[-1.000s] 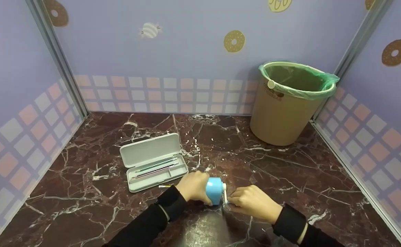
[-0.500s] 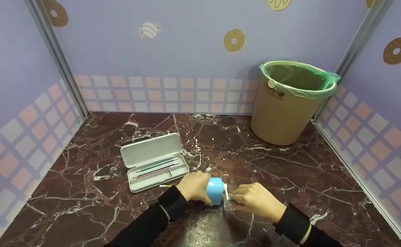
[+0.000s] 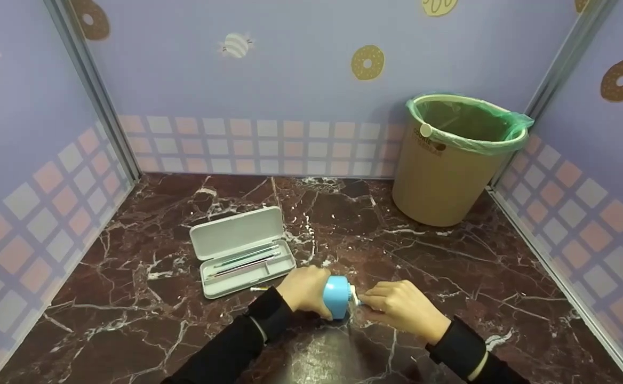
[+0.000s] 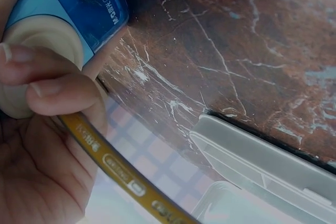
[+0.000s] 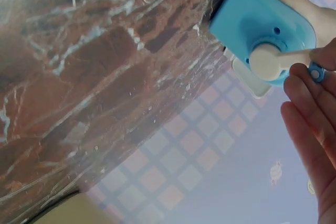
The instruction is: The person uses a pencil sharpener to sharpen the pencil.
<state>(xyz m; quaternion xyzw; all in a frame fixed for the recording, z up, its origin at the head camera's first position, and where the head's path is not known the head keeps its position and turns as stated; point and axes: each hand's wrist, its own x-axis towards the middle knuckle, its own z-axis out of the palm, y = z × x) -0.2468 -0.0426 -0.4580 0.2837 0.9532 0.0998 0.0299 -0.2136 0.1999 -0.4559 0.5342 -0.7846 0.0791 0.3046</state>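
My left hand (image 3: 305, 290) grips a blue crank pencil sharpener (image 3: 336, 296) on the dark marbled tabletop. A yellow pencil (image 4: 123, 174) runs out from beneath its curled fingers, beside the sharpener's round cream front (image 4: 47, 38); where the pencil meets the sharpener is hidden. On the opposite side, the thumb and fingers of my right hand (image 3: 399, 309) pinch the blue-tipped knob (image 5: 316, 72) of the white crank handle (image 5: 294, 59). The pencil's end shows just left of my left hand in the head view.
An open white pencil case (image 3: 247, 277) holding several pencils lies behind and left of my left hand. A tan bin (image 3: 439, 181) with a green liner stands at the back right. Small white scraps (image 3: 309, 226) dot the tabletop, with patterned walls around it.
The crank handle has swung up from pointing downward, and my right hand has risen slightly with its knob. My left hand keeps the sharpener in place.
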